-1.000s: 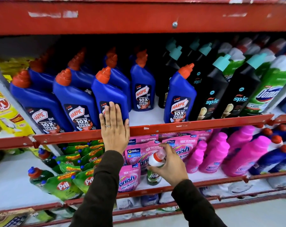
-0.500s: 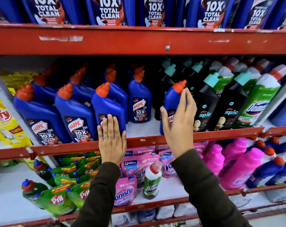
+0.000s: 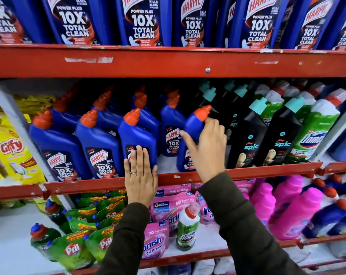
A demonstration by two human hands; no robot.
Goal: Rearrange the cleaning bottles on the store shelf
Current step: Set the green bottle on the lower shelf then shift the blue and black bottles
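Note:
Blue Harpic bottles with orange caps [image 3: 100,143] stand in rows on the middle shelf. My right hand [image 3: 206,147] grips one blue Harpic bottle [image 3: 194,126] at the front, thumb on its left side and fingers near the cap; the bottle leans right, against the black Spic bottles [image 3: 249,139]. A flat left hand [image 3: 141,175] presses on the label of another front-row Harpic bottle [image 3: 136,135], wrist over the red shelf rail [image 3: 267,172]. A small green Domex bottle [image 3: 188,229] stands alone on the shelf below.
Tall green Domex bottles [image 3: 315,135] stand right of the Spic bottles. Large Harpic bottles [image 3: 142,20] fill the top shelf. Below are Pril pouches [image 3: 75,249], pink Vanish pouches [image 3: 154,243] and pink bottles [image 3: 299,211]. Yellow Gifty packs [image 3: 9,149] are at the left.
My right hand let go of the small Domex bottle on the lower shelf, rose to the middle shelf and closed on a front Harpic bottle, which now leans right. The view tilted upward.

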